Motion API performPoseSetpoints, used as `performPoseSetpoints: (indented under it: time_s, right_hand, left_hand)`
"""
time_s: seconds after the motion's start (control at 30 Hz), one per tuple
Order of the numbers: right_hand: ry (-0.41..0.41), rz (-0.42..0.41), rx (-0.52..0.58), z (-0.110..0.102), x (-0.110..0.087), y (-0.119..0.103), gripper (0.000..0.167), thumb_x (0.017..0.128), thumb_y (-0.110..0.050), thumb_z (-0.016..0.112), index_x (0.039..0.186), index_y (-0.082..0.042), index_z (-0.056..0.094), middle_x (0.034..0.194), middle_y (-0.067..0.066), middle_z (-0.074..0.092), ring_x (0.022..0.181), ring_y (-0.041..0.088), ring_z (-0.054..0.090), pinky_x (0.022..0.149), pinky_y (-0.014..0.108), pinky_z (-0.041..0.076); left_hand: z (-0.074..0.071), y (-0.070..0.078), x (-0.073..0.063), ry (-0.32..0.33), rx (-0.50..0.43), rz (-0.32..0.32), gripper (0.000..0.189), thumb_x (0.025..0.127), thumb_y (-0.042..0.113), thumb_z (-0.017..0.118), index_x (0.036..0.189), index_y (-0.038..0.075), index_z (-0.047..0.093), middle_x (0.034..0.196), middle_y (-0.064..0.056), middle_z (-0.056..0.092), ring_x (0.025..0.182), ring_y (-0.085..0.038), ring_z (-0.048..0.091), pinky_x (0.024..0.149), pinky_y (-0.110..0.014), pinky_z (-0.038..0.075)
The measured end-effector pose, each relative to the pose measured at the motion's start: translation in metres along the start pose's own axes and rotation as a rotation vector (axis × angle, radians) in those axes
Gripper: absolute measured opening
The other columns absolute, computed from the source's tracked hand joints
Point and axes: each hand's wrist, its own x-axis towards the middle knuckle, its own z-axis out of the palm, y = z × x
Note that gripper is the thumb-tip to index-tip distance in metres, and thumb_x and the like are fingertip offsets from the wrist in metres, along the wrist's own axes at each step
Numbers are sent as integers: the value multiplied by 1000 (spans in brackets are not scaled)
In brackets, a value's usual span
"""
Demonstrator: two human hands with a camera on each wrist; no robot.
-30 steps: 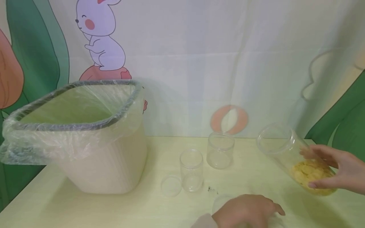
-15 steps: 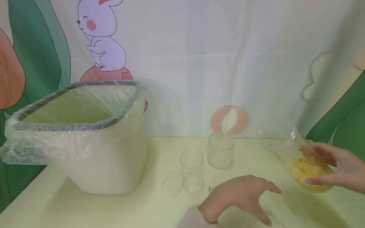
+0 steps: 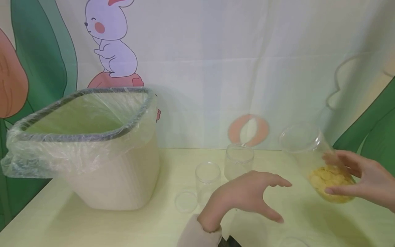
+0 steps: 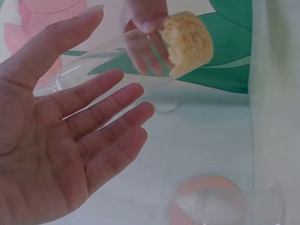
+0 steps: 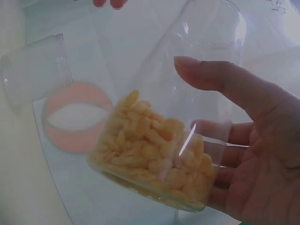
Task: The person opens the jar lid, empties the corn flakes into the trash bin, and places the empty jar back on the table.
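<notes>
At the right of the head view, my right hand [image 3: 367, 181] grips a tall clear jar [image 3: 303, 144] by its lower part. The jar leans, its open mouth up and to the left. Yellow flake-like pieces [image 5: 145, 150] are heaped in its bottom, as the right wrist view shows close up. My left hand [image 3: 243, 193] hovers over the table, thumb and fingers spread apart with nothing between them. Its palm [image 4: 42, 154] faces the jar in the left wrist view. Behind the left hand stand two smaller clear jars, a narrow one [image 3: 207, 173] partly covered by it and a wider one [image 3: 239, 156].
A pale bin [image 3: 123, 178] with a plastic liner [image 3: 71, 152] folded over its rim takes up the left side. One clear round lid [image 3: 186, 201] lies beside the narrow jar, and another clear rim [image 3: 294, 240] shows at the bottom edge. A printed curtain [image 3: 191, 68] hangs behind.
My left hand has risen from the near edge of the table and spread its fingers. The tall jar in my right hand has moved slightly up and left and become more upright.
</notes>
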Motion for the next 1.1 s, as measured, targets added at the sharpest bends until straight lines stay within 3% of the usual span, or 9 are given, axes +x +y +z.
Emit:
performPoseSetpoints:
  time_s: [0.3, 0.43, 0.7, 0.97, 1.1]
  right_hand:
    - [-17, 44, 3, 5, 3, -9, 77, 63, -16, 83, 127, -2, 43, 105, -37, 38, 89, -24, 35, 62, 10, 39]
    - [-6, 18, 20, 8, 3, -12, 78, 63, -14, 83, 128, 0, 42, 107, -33, 41, 89, -23, 36, 63, 8, 38]
    - [32, -54, 114, 13, 2, -15, 73, 62, -5, 82, 126, -8, 46, 109, -37, 44, 94, -21, 42, 68, 3, 37]
    - [52, -60, 156, 18, 2, -24, 72, 64, -5, 81, 126, -18, 47, 111, -34, 46, 95, -18, 44, 68, 4, 39]
    - [68, -58, 156, 20, 2, -28, 73, 63, -5, 82, 127, -13, 47, 110, -33, 47, 94, -17, 44, 67, 5, 40]
  left_hand:
    - [-16, -2, -16, 105, -72, 1, 64, 74, 34, 75, 130, 20, 49, 127, 15, 51, 114, 0, 46, 89, -9, 35]
    - [-23, -2, -23, 142, -115, -5, 62, 74, 31, 75, 130, 19, 50, 127, 14, 51, 113, -1, 47, 89, -12, 37]
    - [-34, -4, -34, 213, -224, -12, 60, 76, 24, 75, 130, 15, 50, 129, 10, 51, 114, -3, 47, 93, -16, 38]
    - [-45, -6, -49, 351, -306, -16, 57, 74, 17, 76, 126, 13, 53, 124, 5, 56, 111, -6, 50, 91, -20, 41]
    - [-51, -4, -56, 430, -322, -29, 56, 73, 16, 76, 125, 12, 54, 121, 4, 57, 109, -7, 51, 90, -22, 43]
